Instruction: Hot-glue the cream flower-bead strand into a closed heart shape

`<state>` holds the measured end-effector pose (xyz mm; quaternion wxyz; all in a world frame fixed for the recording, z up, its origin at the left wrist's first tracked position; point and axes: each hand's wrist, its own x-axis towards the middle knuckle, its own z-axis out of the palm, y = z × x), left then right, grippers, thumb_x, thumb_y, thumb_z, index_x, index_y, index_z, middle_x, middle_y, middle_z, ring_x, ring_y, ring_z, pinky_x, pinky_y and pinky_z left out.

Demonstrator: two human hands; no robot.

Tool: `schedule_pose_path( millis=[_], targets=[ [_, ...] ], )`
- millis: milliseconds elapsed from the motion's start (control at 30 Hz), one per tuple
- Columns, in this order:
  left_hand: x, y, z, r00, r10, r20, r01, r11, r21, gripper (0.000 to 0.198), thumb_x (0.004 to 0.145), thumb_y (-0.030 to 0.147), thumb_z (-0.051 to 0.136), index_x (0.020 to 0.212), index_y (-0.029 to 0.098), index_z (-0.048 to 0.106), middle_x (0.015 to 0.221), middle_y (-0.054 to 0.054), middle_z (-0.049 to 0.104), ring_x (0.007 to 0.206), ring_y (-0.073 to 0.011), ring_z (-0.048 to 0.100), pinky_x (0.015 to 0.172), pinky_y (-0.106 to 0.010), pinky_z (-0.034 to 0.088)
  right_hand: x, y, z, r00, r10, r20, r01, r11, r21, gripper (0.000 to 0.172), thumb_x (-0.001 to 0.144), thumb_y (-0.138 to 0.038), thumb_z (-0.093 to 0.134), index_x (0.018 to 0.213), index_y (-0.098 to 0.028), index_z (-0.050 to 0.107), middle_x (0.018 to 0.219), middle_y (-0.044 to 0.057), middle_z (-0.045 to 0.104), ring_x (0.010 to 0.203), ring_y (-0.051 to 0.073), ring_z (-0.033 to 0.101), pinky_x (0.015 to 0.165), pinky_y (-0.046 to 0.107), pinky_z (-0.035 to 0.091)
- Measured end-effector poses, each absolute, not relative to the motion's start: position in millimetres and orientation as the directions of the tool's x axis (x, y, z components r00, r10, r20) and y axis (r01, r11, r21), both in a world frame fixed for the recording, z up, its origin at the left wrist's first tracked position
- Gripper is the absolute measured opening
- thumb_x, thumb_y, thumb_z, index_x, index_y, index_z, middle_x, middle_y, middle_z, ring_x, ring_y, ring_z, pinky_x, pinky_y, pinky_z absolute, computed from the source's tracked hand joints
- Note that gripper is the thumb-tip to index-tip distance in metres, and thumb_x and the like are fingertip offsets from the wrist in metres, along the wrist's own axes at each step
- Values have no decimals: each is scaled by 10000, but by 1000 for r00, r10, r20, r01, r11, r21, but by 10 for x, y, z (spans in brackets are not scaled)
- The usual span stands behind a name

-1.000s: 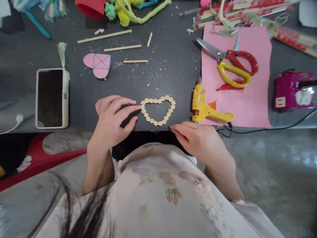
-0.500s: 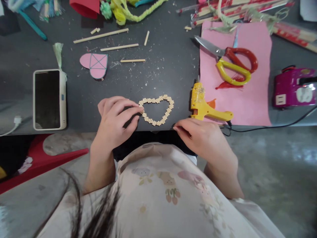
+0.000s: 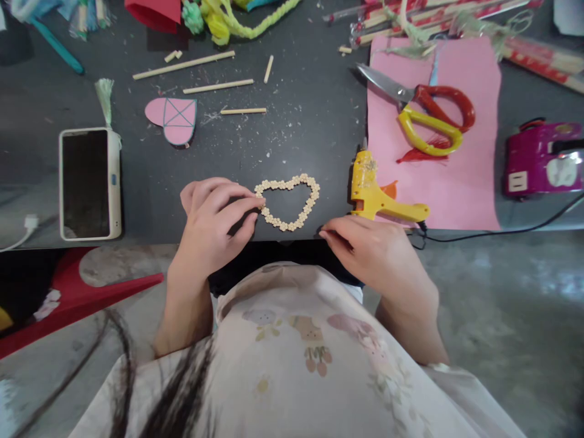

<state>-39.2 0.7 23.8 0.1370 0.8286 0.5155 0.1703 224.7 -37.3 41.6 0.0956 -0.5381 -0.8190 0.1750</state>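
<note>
A heart-shaped ring of small cream beads [image 3: 288,202] lies flat near the front edge of the dark table [image 3: 301,121]. My left hand [image 3: 212,222] rests beside it, thumb and forefinger pinching the heart's left lobe. My right hand [image 3: 369,249] sits at the table's front edge just right of the heart, fingers curled together, not touching it; whether it holds anything is hidden. A yellow glue gun [image 3: 376,194] lies just beyond my right hand.
Red-and-yellow scissors [image 3: 426,115] lie on a pink sheet [image 3: 456,188] at the right, next to a magenta box [image 3: 541,158]. A phone [image 3: 89,182] lies at the left, a pink paper heart [image 3: 171,115] and several wooden sticks [image 3: 218,86] behind. Yarn and packets crowd the far edge.
My left fingers closed from touching the heart's left side to pinching it. The right hand drew back slightly along the table edge. The heart stays in place.
</note>
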Motion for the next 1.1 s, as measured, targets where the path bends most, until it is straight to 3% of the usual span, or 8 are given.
schedule_pose_path(
  millis=[600,833,1100],
  targets=[
    [-442,11,246,388,904,180,813,-427,396,221,914,238,592,1091,322,694,1111,-25,700,1147,-266,587,1044,-519,415,2217,-363,419,-410,911,-29,843,367,-392,242,974,-210,496,822,-166,679,756,29,708,673,144,644,582,283,382],
    [-514,32,206,351,897,269,789,-438,430,131,880,226,619,940,304,705,1033,-18,720,1094,-273,613,1008,-530,436,2226,-368,412,-420,908,-1,836,386,-390,227,971,-200,507,834,-162,683,761,18,711,673,147,663,570,284,391],
    [-494,33,177,352,869,347,773,-479,416,129,848,172,635,903,278,686,983,-19,722,1042,-264,622,957,-491,473,2221,-368,396,-423,906,3,837,391,-383,218,969,-199,517,850,-151,694,767,20,714,684,155,679,575,286,410]
  ],
)
